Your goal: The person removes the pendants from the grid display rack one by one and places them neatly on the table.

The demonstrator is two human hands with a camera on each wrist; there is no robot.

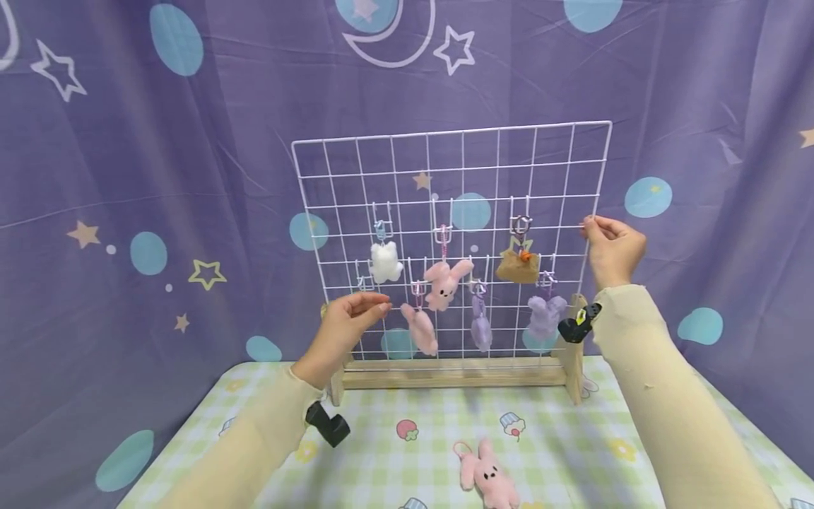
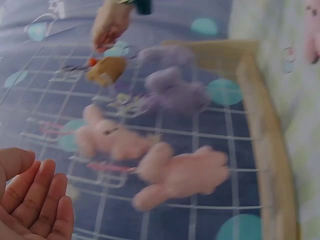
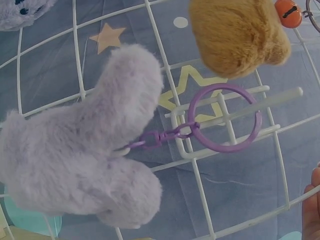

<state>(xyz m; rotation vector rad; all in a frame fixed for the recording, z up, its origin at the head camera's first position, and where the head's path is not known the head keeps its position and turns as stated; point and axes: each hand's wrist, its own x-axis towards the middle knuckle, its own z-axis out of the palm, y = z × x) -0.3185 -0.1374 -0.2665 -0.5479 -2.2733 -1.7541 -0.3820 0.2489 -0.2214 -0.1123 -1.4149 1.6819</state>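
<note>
A white wire grid (image 1: 462, 152) stands upright in a wooden base (image 1: 451, 378). My right hand (image 1: 615, 247) pinches its right side wire between thumb and fingers; only those fingers (image 3: 311, 210) show at the right wrist view's edge. My left hand (image 1: 346, 329) is raised in front of the grid's lower left, fingers loosely bent and holding nothing. Nearest to it hangs a pink plush bunny keychain (image 1: 420, 330); a white plush keychain (image 1: 385, 263) hangs above. Near my right hand are a brown plush keychain (image 1: 518, 267) and a lilac plush keychain (image 3: 85, 145) on a purple ring (image 3: 225, 117).
Another pink bunny (image 1: 447, 284) and a lilac plush (image 1: 481, 329) hang mid-grid. One pink bunny keychain (image 1: 490, 477) lies on the green checked tablecloth (image 1: 375, 459) at the front. A purple patterned curtain (image 1: 242, 106) hangs behind the grid.
</note>
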